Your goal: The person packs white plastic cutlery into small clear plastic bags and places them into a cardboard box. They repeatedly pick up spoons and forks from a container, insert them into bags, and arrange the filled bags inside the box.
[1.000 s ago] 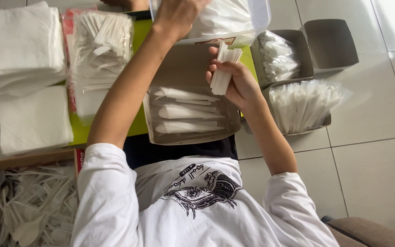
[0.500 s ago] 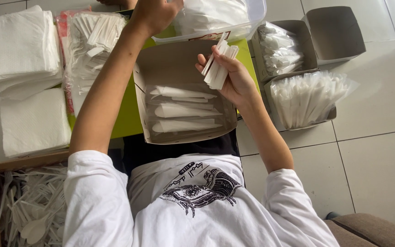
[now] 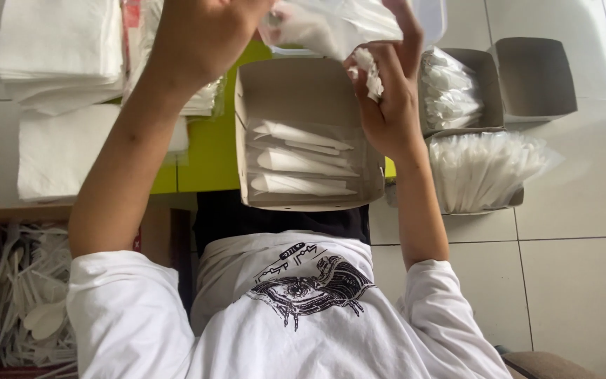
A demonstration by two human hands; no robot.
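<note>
Below, an open brown cardboard box (image 3: 310, 140) sits in front of the person's lap, holding four flat white paper-wrapped packets (image 3: 303, 158) laid in a row, one above the other. To its right stand two more cardboard boxes: the nearer one (image 3: 482, 175) is heaped with thin white plastic-wrapped sticks, the farther one (image 3: 457, 91) holds clear wrapped white items, and an empty cardboard lid or tray (image 3: 534, 77) lies just beside it. On the left, stacks of folded white paper napkins (image 3: 57, 52) rest on a pale surface, with a bright green mat (image 3: 208, 151) showing between them and the middle box. Low on the left, a carton (image 3: 29, 295) is full of loose white plastic cutlery. The person's forearms cross above the boxes and hide part of the napkins and the box's upper edge.

The left hand (image 3: 201, 35) is raised at the top of the view, fingers curled around the edge of a crumpled clear plastic bag (image 3: 338, 24) with white contents; its fingertips are cut off by the frame. The right hand (image 3: 387, 91) is held above the middle box, fingers bent and closed on a small bundle of white wrapped pieces (image 3: 371, 70), which touches the underside of the bag. The bag hangs between both hands, above the middle box.
</note>
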